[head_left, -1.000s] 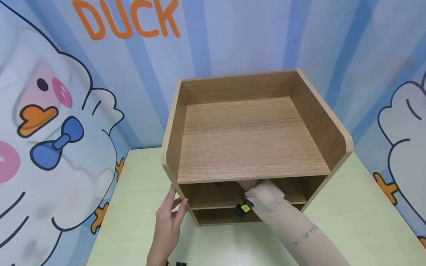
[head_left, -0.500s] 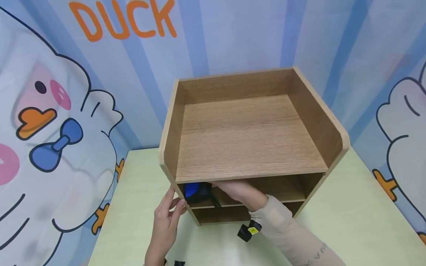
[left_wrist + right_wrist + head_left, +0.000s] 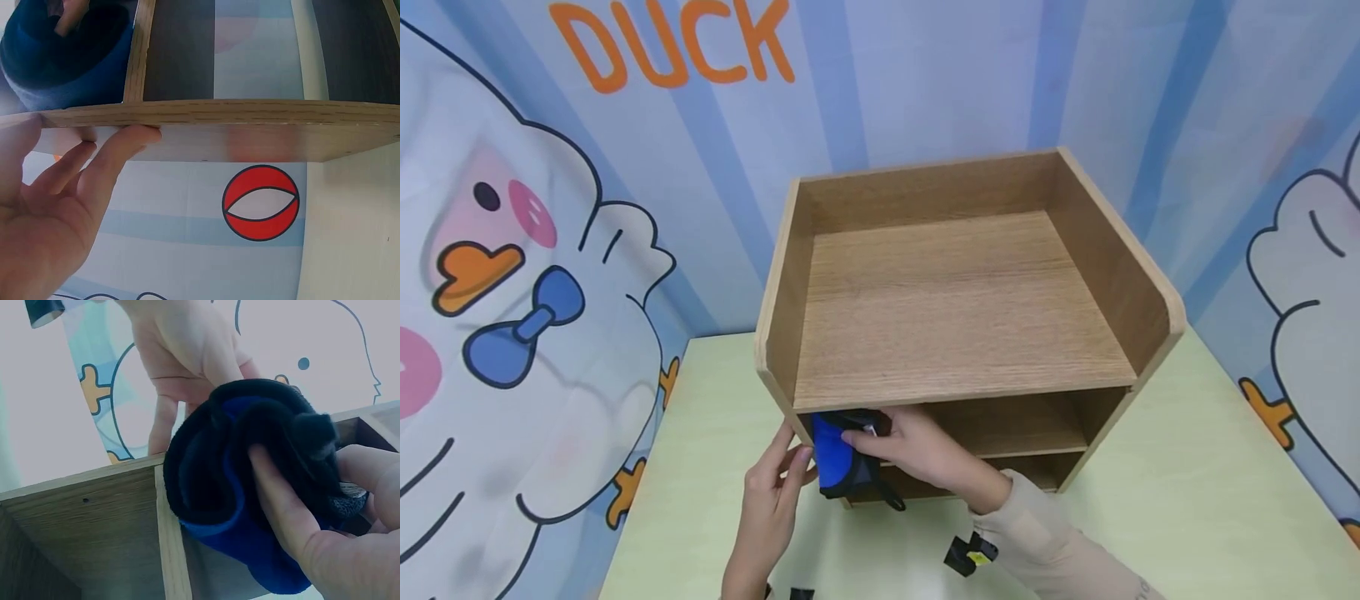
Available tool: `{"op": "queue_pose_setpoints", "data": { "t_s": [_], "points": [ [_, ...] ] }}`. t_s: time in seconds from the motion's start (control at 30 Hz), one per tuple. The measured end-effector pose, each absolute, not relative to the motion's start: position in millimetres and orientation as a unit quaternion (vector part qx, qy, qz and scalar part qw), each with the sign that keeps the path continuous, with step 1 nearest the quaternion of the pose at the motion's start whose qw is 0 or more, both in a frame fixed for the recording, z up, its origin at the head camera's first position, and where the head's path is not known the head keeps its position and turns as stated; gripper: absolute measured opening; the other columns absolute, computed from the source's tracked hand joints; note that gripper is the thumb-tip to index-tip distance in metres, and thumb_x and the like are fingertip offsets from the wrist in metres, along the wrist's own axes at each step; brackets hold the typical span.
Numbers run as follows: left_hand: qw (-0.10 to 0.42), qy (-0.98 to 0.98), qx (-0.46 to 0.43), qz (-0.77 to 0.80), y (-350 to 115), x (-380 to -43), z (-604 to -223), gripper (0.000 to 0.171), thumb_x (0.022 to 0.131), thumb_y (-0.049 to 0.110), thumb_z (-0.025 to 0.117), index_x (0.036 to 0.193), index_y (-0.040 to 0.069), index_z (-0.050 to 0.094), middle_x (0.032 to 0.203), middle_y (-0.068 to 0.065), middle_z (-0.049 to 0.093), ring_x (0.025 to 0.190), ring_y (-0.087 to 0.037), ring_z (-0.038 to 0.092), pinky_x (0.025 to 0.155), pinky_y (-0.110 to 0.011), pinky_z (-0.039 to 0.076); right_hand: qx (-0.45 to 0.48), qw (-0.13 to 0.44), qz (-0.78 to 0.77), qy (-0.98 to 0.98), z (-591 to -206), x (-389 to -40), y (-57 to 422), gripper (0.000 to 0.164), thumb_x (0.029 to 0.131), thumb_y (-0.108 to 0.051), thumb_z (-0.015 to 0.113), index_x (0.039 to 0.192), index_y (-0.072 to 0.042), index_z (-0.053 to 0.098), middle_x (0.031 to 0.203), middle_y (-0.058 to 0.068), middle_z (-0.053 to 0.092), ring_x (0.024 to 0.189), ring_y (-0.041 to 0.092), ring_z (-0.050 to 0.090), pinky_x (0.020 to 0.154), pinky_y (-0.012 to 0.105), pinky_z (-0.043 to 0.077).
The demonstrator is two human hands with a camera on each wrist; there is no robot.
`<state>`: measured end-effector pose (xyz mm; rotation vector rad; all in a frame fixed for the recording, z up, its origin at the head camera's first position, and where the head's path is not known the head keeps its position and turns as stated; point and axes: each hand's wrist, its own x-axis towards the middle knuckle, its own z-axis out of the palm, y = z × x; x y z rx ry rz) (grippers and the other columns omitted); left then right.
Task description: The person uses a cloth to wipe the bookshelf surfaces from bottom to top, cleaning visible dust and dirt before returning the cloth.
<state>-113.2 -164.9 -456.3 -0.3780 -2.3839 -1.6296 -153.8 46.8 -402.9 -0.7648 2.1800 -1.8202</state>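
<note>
My right hand (image 3: 917, 446) holds a soft blue and black piece of folded fabric (image 3: 831, 454) at the left end of the wooden shelf unit's (image 3: 955, 317) upper opening. In the right wrist view the fabric piece (image 3: 206, 469) shows black-edged, curled layers; one finger lies inside a fold, with the thumb on the other side. A dark strap end dangles from it. Against the unit's left side rests my left hand (image 3: 767, 500). In the left wrist view its fingers (image 3: 128, 144) touch the outer side panel close to its front edge, without wrapping round it.
The unit stands on a pale green table (image 3: 700, 467). Below the upper opening is a lower compartment (image 3: 1022, 468). On top, raised side walls and a back wall bound a wide board. Behind hangs a blue striped curtain (image 3: 940, 75) printed with ducks.
My right hand, at first deep inside the upper opening, has drawn back toward the front left with the blue and black fabric piece, which now shows. My left hand stays on the side panel.
</note>
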Motion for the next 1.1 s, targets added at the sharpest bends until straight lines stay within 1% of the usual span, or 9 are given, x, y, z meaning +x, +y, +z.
{"op": "queue_pose_setpoints", "data": {
  "t_s": [0.13, 0.3, 0.53, 0.6, 0.7, 0.73, 0.9, 0.97, 1.1],
  "points": [
    [0.124, -0.812, -0.128, -0.556, -163.6, -112.4, -457.0, 0.053, 0.106, 0.015, 0.050, 0.155, 0.028, 0.036, 0.150, -0.011, 0.047, 0.105, -0.032, 0.069, 0.072, -0.033, 0.060, -0.274, 0.084, -0.579, 0.764, -403.2, -150.9, 47.6, 0.051, 0.096, -0.013, 0.067, 0.143, -0.002, 0.052, 0.153, 0.017, 0.038, 0.140, 0.032, 0.035, 0.115, 0.052, 0.029],
    [0.117, -0.811, -0.122, -0.560, -163.7, -112.1, -457.7, 0.053, 0.106, 0.018, 0.050, 0.156, 0.030, 0.034, 0.151, -0.010, 0.046, 0.106, -0.030, 0.068, 0.073, -0.031, 0.060, -0.277, 0.085, -0.566, 0.771, -405.7, -151.8, 47.9, 0.048, 0.095, -0.012, 0.068, 0.139, 0.001, 0.055, 0.149, 0.018, 0.044, 0.137, 0.032, 0.038, 0.114, 0.053, 0.031],
    [0.116, -0.809, -0.120, -0.564, -163.2, -111.0, -455.8, 0.052, 0.107, 0.019, 0.048, 0.156, 0.030, 0.034, 0.151, -0.009, 0.046, 0.108, -0.030, 0.067, 0.074, -0.029, 0.060, -0.286, 0.105, -0.550, 0.778, -411.8, -150.7, 46.2, 0.033, 0.095, -0.009, 0.067, 0.125, 0.004, 0.063, 0.132, 0.017, 0.056, 0.116, 0.026, 0.052, 0.100, 0.037, 0.046],
    [0.115, -0.809, -0.122, -0.563, -162.8, -110.8, -454.8, 0.053, 0.107, 0.019, 0.048, 0.156, 0.030, 0.034, 0.151, -0.009, 0.046, 0.109, -0.031, 0.067, 0.074, -0.029, 0.060, -0.280, 0.112, -0.549, 0.779, -411.4, -149.8, 46.1, 0.034, 0.095, -0.008, 0.066, 0.126, 0.004, 0.063, 0.134, 0.017, 0.055, 0.118, 0.026, 0.052, 0.100, 0.038, 0.045],
    [0.112, -0.809, -0.125, -0.564, -162.3, -110.2, -453.0, 0.053, 0.107, 0.019, 0.048, 0.156, 0.030, 0.033, 0.152, -0.009, 0.045, 0.111, -0.031, 0.066, 0.075, -0.029, 0.060, -0.271, 0.109, -0.539, 0.790, -409.9, -148.6, 46.2, 0.038, 0.095, -0.009, 0.066, 0.129, 0.007, 0.060, 0.137, 0.021, 0.053, 0.122, 0.030, 0.050, 0.104, 0.045, 0.044],
    [0.110, -0.809, -0.122, -0.565, -160.9, -108.5, -448.7, 0.053, 0.107, 0.018, 0.048, 0.156, 0.027, 0.033, 0.151, -0.010, 0.045, 0.111, -0.032, 0.066, 0.075, -0.030, 0.060, -0.269, 0.106, -0.534, 0.795, -408.9, -148.3, 46.1, 0.039, 0.095, -0.010, 0.066, 0.129, 0.008, 0.060, 0.137, 0.021, 0.053, 0.123, 0.030, 0.050, 0.105, 0.046, 0.043],
    [0.114, -0.806, -0.118, -0.569, -160.9, -108.1, -450.4, 0.052, 0.106, 0.018, 0.049, 0.156, 0.027, 0.035, 0.149, -0.011, 0.048, 0.112, -0.032, 0.065, 0.074, -0.030, 0.060, -0.251, 0.096, -0.518, 0.812, -409.5, -148.0, 48.6, 0.042, 0.094, -0.008, 0.065, 0.131, 0.010, 0.057, 0.141, 0.023, 0.050, 0.128, 0.033, 0.047, 0.108, 0.049, 0.040],
    [0.121, -0.804, -0.119, -0.570, -162.4, -109.7, -455.8, 0.051, 0.106, 0.019, 0.050, 0.155, 0.028, 0.036, 0.149, -0.010, 0.048, 0.112, -0.032, 0.065, 0.074, -0.030, 0.060, -0.242, 0.096, -0.517, 0.816, -411.2, -148.0, 52.3, 0.045, 0.094, -0.008, 0.065, 0.134, 0.010, 0.055, 0.146, 0.025, 0.045, 0.133, 0.036, 0.043, 0.110, 0.052, 0.037],
    [0.134, -0.799, -0.124, -0.573, -162.2, -110.3, -457.3, 0.051, 0.104, 0.016, 0.054, 0.153, 0.023, 0.041, 0.147, -0.010, 0.050, 0.114, -0.033, 0.064, 0.074, -0.033, 0.060, -0.223, 0.092, -0.519, 0.820, -411.8, -146.4, 65.9, 0.050, 0.094, -0.008, 0.065, 0.138, 0.009, 0.051, 0.150, 0.025, 0.039, 0.138, 0.039, 0.036, 0.111, 0.055, 0.034]
  ]
}}
